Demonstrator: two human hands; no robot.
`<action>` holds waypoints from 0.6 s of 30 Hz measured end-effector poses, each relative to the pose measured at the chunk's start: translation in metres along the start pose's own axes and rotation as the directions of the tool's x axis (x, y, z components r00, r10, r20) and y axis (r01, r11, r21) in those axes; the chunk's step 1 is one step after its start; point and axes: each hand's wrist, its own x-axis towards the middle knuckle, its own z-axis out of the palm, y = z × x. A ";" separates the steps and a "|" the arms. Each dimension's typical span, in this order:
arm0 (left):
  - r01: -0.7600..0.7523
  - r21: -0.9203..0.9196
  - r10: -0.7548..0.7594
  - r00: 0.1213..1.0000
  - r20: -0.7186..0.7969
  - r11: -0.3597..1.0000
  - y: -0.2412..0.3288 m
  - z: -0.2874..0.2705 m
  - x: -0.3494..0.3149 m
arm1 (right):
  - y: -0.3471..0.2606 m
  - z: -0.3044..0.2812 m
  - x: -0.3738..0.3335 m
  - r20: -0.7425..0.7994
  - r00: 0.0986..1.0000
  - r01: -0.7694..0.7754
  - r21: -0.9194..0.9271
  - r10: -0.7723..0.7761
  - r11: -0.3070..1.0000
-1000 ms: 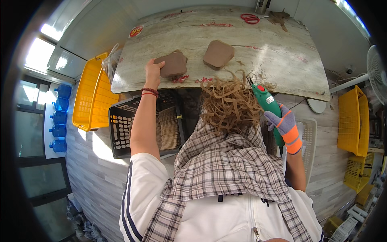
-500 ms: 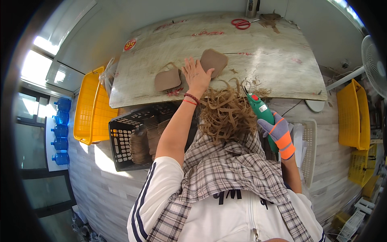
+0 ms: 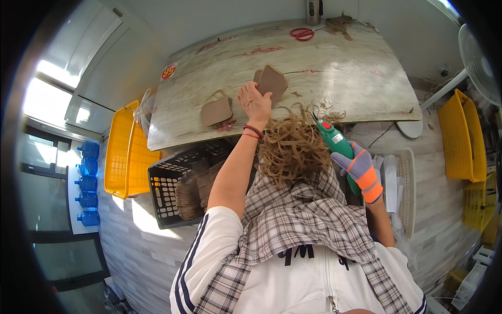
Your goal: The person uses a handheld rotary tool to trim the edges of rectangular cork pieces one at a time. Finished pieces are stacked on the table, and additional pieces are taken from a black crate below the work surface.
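My bare left hand (image 3: pixel 254 103), with red bracelets at the wrist, has its thumb and curled fingers on the near-left edge of some brown rounded flat pieces (image 3: pixel 273 83). They look tilted and overlap one another. Further left on the table lie more brown flat pieces (image 3: pixel 216 112), with a thin strip curling from the top. In a grey and orange glove, my right hand (image 3: pixel 361 170) grips green electric scissors (image 3: pixel 332 137), blades pointing up and left. Between my arms, a tangled heap of brown trimmed strips (image 3: pixel 293 146) rests on my checked apron at the table edge.
A black crate (image 3: pixel 162 196) of brown pieces stands below the table at left, beside a yellow basket (image 3: pixel 117 157). Right of me is a white basket (image 3: pixel 408 193). Red-handled scissors (image 3: pixel 302 34) and a metal flask (image 3: pixel 314 13) are at the table's back. A fan (image 3: pixel 473 63) stands right.
My left hand's fingers have gone from spread out beside the brown pieces to curled on them. The pieces have shifted and turned, showing another behind. My right hand still holds the electric scissors.
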 end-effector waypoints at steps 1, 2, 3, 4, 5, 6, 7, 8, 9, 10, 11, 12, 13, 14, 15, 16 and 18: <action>0.085 -0.086 -0.079 0.995 0.063 0.993 -0.001 -0.001 0.004 | -0.002 0.000 0.000 0.000 1.000 0.007 0.009 -0.007 1.000; 0.171 -0.166 -0.150 0.980 0.134 0.971 0.004 -0.004 0.006 | -0.004 0.000 0.000 -0.002 1.000 0.014 0.018 -0.014 1.000; 0.276 -0.467 -0.217 0.960 0.178 0.840 0.010 -0.005 0.005 | -0.006 0.001 0.000 -0.004 1.000 0.017 0.039 -0.017 0.999; 0.355 -0.709 -0.264 0.934 0.241 0.609 0.016 -0.006 0.002 | -0.008 0.001 0.001 -0.005 1.000 0.020 0.060 -0.020 0.998; 0.400 -0.864 -0.284 0.905 0.317 0.307 0.028 -0.009 -0.001 | -0.010 0.002 0.002 -0.007 1.000 0.023 0.083 -0.023 0.996; 0.416 -0.900 -0.295 0.883 0.365 0.129 0.040 -0.013 -0.005 | -0.013 0.002 0.002 -0.034 0.999 0.039 0.081 -0.036 0.996; 0.419 -0.907 -0.296 0.860 0.415 -0.053 0.053 -0.017 -0.010 | -0.017 0.002 0.003 -0.061 0.997 0.054 0.080 -0.050 0.995; 0.406 -0.883 -0.289 0.838 0.463 -0.236 0.063 -0.021 -0.016 | -0.022 0.003 0.003 -0.085 0.994 0.070 0.074 -0.064 0.995; 0.393 -0.865 -0.276 0.834 0.478 -0.311 0.070 -0.022 -0.020 | -0.028 0.004 0.002 -0.095 0.993 0.085 0.083 -0.077 0.993; 0.378 -0.842 -0.261 0.830 0.493 -0.385 0.077 -0.022 -0.023 | -0.035 0.006 0.001 -0.104 0.990 0.100 0.093 -0.090 0.991; 0.363 -0.811 -0.244 0.826 0.508 -0.458 0.082 -0.022 -0.026 | -0.040 0.006 0.001 -0.115 0.988 0.115 0.100 -0.103 0.988; 0.356 -0.803 -0.236 0.829 0.507 -0.478 0.087 -0.022 -0.029 | -0.038 0.007 0.002 -0.124 0.983 0.148 0.126 -0.133 0.981; 0.349 -0.794 -0.226 0.831 0.507 -0.497 0.091 -0.022 -0.032 | -0.040 0.007 0.002 -0.119 0.986 0.134 0.122 -0.120 0.983; 0.341 -0.787 -0.221 0.834 0.506 -0.515 0.093 -0.022 -0.034 | -0.043 0.007 0.001 -0.110 0.988 0.120 0.118 -0.107 0.986; 0.340 -0.778 -0.212 0.834 0.509 -0.529 0.094 -0.019 -0.035 | -0.045 0.007 0.000 -0.102 0.990 0.105 0.114 -0.093 0.988; 0.339 -0.768 -0.203 0.835 0.512 -0.543 0.095 -0.016 -0.035 | -0.048 0.007 -0.001 -0.103 0.991 0.099 0.139 -0.085 0.985; 0.341 -0.755 -0.189 0.835 0.517 -0.560 0.095 -0.012 -0.037 | -0.050 0.008 -0.004 -0.104 0.992 0.085 0.193 -0.066 0.978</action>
